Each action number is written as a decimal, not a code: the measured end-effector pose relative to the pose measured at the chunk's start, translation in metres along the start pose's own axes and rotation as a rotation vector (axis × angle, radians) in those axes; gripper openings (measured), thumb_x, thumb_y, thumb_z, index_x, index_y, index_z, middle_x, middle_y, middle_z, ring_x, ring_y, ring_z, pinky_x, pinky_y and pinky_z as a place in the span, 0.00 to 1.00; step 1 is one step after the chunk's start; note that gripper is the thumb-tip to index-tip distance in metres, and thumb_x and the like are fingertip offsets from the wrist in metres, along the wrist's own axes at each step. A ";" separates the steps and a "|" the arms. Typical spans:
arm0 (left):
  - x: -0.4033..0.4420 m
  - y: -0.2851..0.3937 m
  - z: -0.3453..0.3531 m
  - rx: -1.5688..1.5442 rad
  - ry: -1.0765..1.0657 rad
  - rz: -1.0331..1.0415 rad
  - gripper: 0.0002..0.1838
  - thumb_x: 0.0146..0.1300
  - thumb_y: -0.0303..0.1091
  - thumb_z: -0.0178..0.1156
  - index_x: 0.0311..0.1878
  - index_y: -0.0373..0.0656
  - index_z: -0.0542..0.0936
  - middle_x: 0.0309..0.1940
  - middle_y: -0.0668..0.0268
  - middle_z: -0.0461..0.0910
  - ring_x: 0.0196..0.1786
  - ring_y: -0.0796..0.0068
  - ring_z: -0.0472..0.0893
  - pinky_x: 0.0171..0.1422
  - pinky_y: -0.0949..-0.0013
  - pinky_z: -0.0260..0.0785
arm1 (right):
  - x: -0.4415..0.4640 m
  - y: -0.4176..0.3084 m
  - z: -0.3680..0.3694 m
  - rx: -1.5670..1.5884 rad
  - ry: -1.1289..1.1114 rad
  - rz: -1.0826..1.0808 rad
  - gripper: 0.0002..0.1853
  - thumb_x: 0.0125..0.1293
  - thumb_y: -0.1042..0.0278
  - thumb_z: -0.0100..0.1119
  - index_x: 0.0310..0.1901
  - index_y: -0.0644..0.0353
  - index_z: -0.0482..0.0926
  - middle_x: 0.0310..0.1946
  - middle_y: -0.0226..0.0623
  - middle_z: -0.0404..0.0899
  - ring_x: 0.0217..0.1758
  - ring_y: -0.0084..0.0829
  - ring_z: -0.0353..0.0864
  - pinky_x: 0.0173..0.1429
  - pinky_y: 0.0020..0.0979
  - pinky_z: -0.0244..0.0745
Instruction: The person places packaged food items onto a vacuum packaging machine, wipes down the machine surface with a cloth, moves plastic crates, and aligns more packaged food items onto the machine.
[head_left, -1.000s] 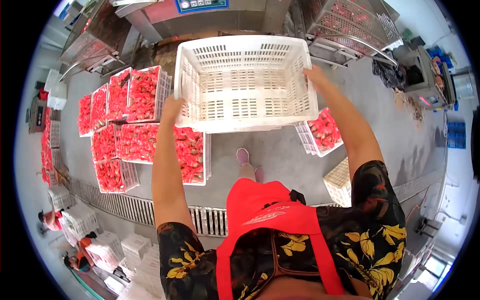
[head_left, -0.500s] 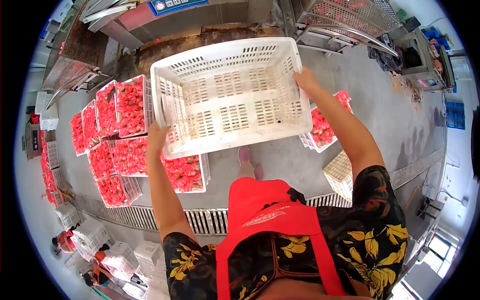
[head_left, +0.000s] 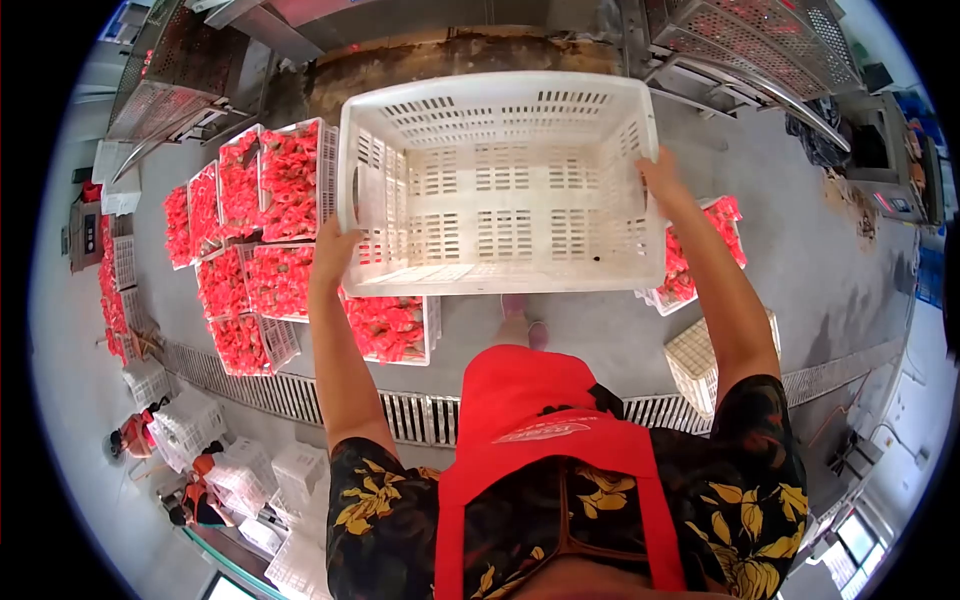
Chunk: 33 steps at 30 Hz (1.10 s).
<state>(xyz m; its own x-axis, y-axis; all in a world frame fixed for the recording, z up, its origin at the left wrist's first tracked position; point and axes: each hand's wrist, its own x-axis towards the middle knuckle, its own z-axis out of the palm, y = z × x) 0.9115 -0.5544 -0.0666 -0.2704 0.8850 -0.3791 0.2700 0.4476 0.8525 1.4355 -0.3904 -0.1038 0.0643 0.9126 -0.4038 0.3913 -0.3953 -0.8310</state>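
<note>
A white plastic crate [head_left: 490, 280] with slotted walls hangs in front of me, tipped so that I look into its bare inside. My left hand [head_left: 334, 250] grips its left end wall, fingers hooked in the handle opening. On the opposite end, my right hand [head_left: 660, 178] is closed round the rim at the handle. Below and left of the crate, near my left forearm, stands a crate of red-wrapped items [head_left: 385, 328]. Past my right forearm sits another crate of red-wrapped items [head_left: 700, 250]; what the wrappers contain is too small to make out.
Several filled crates [head_left: 290, 190] stand on the floor at left. Perforated metal bins [head_left: 750, 50] flank a stained machine front [head_left: 400, 75]. A drain grate [head_left: 420, 418] crosses the floor near my feet. An upturned cream crate [head_left: 695, 350] lies at right. Two people [head_left: 200, 500] are at lower left.
Both hands and the crate have shifted slightly right in view, and the crate now sits more level. The surroundings have also shifted as my head moved.
</note>
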 end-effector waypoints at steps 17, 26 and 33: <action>0.032 -0.126 0.063 0.579 0.149 0.056 0.32 0.53 0.31 0.66 0.63 0.37 0.72 0.51 0.50 0.77 0.51 0.54 0.78 0.57 0.59 0.71 | 0.024 0.099 0.052 -0.460 0.067 -0.082 0.23 0.61 0.61 0.60 0.56 0.62 0.76 0.48 0.54 0.82 0.52 0.52 0.81 0.56 0.46 0.74; 0.035 -0.178 0.096 0.673 0.106 -0.004 0.37 0.57 0.35 0.68 0.69 0.36 0.65 0.63 0.46 0.68 0.61 0.51 0.73 0.65 0.55 0.67 | -0.063 0.161 -0.024 -0.223 -0.073 0.021 0.18 0.62 0.70 0.62 0.53 0.64 0.80 0.40 0.37 0.85 0.42 0.27 0.82 0.49 0.29 0.77; -0.036 -0.032 0.239 0.220 0.187 0.192 0.20 0.69 0.29 0.56 0.63 0.37 0.73 0.57 0.58 0.77 0.55 0.66 0.77 0.59 0.66 0.70 | -0.191 0.352 -0.169 -0.488 -0.055 0.191 0.10 0.59 0.68 0.61 0.42 0.58 0.83 0.30 0.35 0.84 0.30 0.26 0.81 0.35 0.30 0.78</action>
<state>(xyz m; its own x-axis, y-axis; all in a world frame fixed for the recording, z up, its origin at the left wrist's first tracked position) 1.1333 -0.5701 -0.1657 -0.3539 0.9263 -0.1292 0.5195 0.3096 0.7964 1.7156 -0.6857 -0.2548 0.1332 0.8173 -0.5606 0.7601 -0.4472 -0.4714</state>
